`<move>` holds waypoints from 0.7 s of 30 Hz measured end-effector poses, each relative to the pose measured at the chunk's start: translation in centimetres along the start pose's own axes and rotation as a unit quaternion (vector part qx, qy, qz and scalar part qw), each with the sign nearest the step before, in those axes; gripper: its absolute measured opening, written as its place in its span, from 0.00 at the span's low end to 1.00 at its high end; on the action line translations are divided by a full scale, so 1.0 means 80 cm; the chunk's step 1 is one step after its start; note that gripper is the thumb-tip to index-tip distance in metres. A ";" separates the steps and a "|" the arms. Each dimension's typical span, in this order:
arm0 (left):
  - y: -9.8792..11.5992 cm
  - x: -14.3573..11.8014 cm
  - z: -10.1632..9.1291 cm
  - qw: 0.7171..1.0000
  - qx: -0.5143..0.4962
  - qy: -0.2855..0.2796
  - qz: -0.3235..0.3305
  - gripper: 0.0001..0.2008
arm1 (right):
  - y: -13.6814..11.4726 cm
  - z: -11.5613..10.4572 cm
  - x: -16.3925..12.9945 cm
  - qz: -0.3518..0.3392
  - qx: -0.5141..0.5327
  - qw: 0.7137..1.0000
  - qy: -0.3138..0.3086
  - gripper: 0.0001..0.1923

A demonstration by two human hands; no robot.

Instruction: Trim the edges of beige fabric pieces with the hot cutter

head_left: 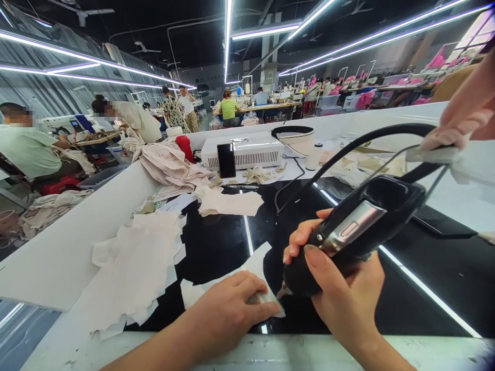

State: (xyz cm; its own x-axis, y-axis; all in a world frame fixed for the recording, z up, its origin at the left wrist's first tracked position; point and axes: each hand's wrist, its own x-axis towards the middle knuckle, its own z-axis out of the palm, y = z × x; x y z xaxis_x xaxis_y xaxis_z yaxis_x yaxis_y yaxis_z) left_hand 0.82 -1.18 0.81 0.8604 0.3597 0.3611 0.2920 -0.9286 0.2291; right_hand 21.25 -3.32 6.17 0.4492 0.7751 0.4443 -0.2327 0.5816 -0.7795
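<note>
A stack of cut white fabric pieces [131,268] lies well to the left of the grip, on the black glossy worktop [216,242]. Beyond the grip, a white box-shaped unit [247,149] stands with a dark phone [226,160] leaning against its front. Left of the unit lies heaped beige cloth [170,165]. A white spool [314,156] stands right of the unit. Seated workers [27,144] occupy the far left.
</note>
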 end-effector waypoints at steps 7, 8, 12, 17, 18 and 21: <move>-0.002 -0.002 0.001 1.000 -0.008 -0.001 -0.006 0.28 | 0.003 0.002 -0.002 0.002 -0.021 1.000 0.003 0.21; -0.001 -0.002 0.001 1.000 -0.009 -0.002 -0.007 0.28 | 0.003 0.002 -0.003 0.001 -0.028 1.000 0.002 0.19; 0.000 -0.001 0.001 1.000 -0.012 -0.007 -0.009 0.27 | 0.003 0.004 0.000 -0.002 -0.038 0.999 0.003 0.16; -0.001 -0.003 0.003 1.000 -0.009 -0.011 -0.009 0.27 | 0.010 0.008 0.006 -0.011 -0.008 1.000 0.013 0.21; -0.001 -0.003 0.003 1.000 -0.009 -0.011 -0.008 0.27 | 0.011 0.009 0.007 -0.011 -0.010 1.000 0.012 0.20; -0.001 -0.003 0.003 1.000 -0.016 -0.001 -0.003 0.26 | 0.014 0.011 0.006 -0.005 -0.025 1.000 0.009 0.19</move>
State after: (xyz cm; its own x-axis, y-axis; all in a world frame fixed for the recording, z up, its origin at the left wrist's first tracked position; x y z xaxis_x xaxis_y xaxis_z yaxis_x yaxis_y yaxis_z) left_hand 0.66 -1.21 0.48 0.8593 0.3653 0.3581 0.2838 -0.9229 0.2604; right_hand 20.49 -2.08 5.92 0.4671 0.7640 0.4451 -0.1838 0.5763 -0.7963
